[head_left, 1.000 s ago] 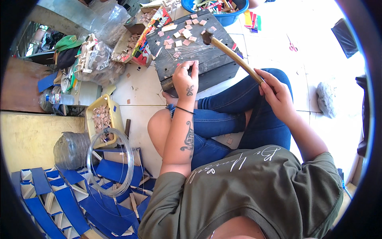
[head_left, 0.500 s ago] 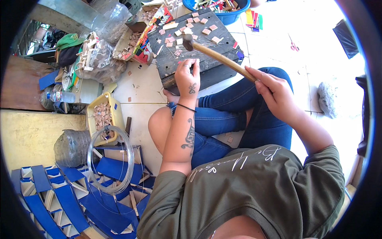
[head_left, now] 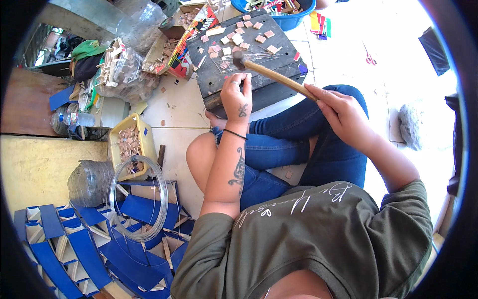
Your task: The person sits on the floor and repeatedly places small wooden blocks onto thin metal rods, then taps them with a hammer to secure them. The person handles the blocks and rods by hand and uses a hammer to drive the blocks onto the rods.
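A hammer (head_left: 279, 78) with a wooden handle is in my right hand (head_left: 341, 112), whose fingers wrap the handle's end. Its dark metal head hovers just above and beside my left fingers. My left hand (head_left: 237, 94) is at the near part of a dark wooden board (head_left: 269, 94), thumb and fingers pinched together. Whatever they pinch is too small and hidden to make out. Beyond it, several small square wooden pieces (head_left: 260, 39) lie scattered on the board, along with thin metal wires (head_left: 254, 56).
A blue basin (head_left: 294, 20) of coloured strips stands beyond the board. To the left are an open carton (head_left: 169, 55) of wooden bits and a yellow basket (head_left: 149, 144) of small squares. A wire coil (head_left: 164, 199) rests over blue panels (head_left: 134, 264). Scissors (head_left: 369, 59) and a grey stone-like lump (head_left: 410, 127) lie right.
The hammer head has dropped slightly toward my left fingers, as my right hand shifts a little. My left hand keeps its pinch at the same part of the board.
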{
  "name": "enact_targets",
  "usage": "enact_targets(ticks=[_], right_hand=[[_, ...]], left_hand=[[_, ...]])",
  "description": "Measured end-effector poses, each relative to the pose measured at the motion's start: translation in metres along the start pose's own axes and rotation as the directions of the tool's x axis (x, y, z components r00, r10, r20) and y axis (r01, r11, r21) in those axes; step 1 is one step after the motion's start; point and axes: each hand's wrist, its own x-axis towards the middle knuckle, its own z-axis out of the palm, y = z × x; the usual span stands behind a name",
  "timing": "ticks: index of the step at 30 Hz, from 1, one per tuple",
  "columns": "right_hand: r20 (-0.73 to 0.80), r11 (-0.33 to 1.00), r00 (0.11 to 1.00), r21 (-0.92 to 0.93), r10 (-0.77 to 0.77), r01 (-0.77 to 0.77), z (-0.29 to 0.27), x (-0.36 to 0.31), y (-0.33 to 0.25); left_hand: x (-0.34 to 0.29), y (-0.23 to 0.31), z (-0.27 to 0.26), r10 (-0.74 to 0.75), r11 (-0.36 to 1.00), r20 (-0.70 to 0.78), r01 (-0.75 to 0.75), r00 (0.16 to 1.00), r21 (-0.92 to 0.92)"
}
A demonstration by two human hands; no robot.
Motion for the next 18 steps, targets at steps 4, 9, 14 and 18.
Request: enact_targets(ticks=[4, 9, 14, 18], right_hand=[[-0.027, 0.998, 1.000, 0.069, -0.007, 0.009, -0.002, -0.001, -0.003], [-0.027, 1.000, 1.000, 0.023, 0.003, -0.002, 0.003, 0.001, 0.003], [-0.045, 0.972, 0.974, 0.096, 0.222, -0.217, -0.003, -0.001, 0.016], [-0.231, 0.966, 0.940, -0.008, 0.250, -0.258, 0.017, 0.024, 0.044]], left_hand=[[0.000, 0.001, 0.000, 0.010, 1.000, -0.004, -0.010, 1.000, -0.010], [0.001, 0.001, 0.000, -0.012, 1.000, -0.009, 0.012, 1.000, -0.012], [-0.001, 0.002, 0.000, -0.035, 0.999, 0.017, 0.035, 0.999, 0.017], [0.004, 0.005, -0.002, 0.020, 1.000, 0.007, -0.020, 1.000, 0.015]])
